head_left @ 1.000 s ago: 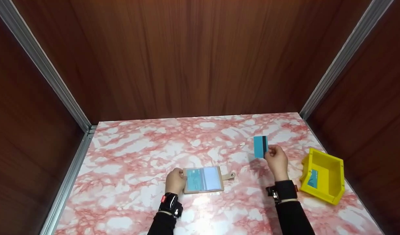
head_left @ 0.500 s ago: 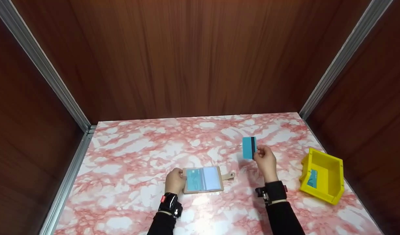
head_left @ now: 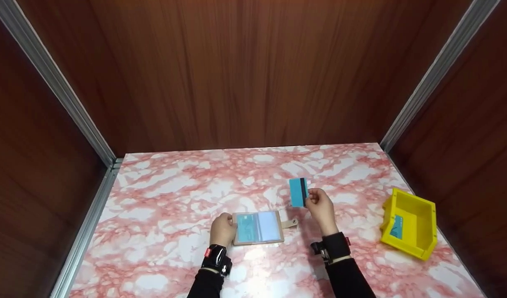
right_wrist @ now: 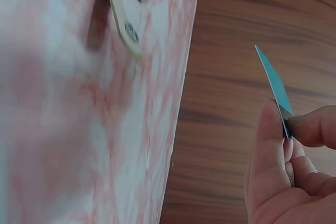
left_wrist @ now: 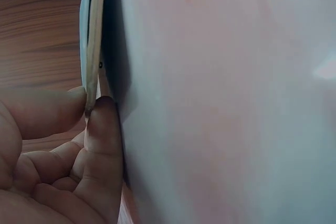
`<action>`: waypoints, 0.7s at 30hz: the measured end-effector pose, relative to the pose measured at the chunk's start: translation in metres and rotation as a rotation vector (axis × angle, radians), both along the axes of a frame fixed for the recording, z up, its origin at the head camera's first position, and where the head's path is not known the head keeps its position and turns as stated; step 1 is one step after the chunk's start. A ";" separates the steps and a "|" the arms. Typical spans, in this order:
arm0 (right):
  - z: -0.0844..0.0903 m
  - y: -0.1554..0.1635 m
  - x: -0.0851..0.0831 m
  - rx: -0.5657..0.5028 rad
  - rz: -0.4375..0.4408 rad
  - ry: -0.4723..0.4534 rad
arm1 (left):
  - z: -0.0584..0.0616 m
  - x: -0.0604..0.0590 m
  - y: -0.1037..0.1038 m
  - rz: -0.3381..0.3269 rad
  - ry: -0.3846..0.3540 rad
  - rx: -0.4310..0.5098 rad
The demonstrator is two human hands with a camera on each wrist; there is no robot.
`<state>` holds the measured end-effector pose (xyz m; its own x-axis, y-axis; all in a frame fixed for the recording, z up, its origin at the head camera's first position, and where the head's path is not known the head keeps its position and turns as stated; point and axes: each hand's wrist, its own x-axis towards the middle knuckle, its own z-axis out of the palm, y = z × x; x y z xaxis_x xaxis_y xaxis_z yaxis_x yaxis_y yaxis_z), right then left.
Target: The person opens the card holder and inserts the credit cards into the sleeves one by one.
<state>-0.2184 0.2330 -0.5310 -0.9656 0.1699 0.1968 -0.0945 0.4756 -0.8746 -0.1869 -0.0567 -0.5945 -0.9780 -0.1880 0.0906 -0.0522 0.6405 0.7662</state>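
A tan card holder [head_left: 269, 226] lies spread open, with a blue card under the clear sleeve on its left side and a pale sleeve on its right. My left hand [head_left: 222, 229] pinches its left edge; in the left wrist view the thumb [left_wrist: 47, 111] and a finger press the cover between them. Above and right of the holder, my right hand [head_left: 322, 210] grips a blue card [head_left: 298, 193] by its right edge, beside a black stripe. The right wrist view shows that card [right_wrist: 275, 82] nearly edge-on, between thumb and forefinger. The holder's snap strap [head_left: 289, 224] points right.
A yellow bin [head_left: 412, 225] stands at the right of the table, holding a blue card [head_left: 397, 227]. The table [head_left: 174, 198] has a red and white marbled top. Brown wood-grain panels [head_left: 245, 74] with metal corner posts [head_left: 71, 99] rise around it.
My right hand has carried the blue card leftward, closer to the card holder, and slightly lower in the head view. The left hand, card holder and bin stay where they were.
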 end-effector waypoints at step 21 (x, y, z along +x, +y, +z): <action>-0.014 -0.039 0.010 -0.041 0.083 0.023 | 0.017 0.001 0.004 0.023 0.115 0.025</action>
<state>-0.2088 0.1938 -0.5453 -0.9720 0.0977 0.2139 -0.1527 0.4294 -0.8901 -0.1857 -0.0532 -0.5777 -0.9568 -0.2142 0.1967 0.0220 0.6209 0.7836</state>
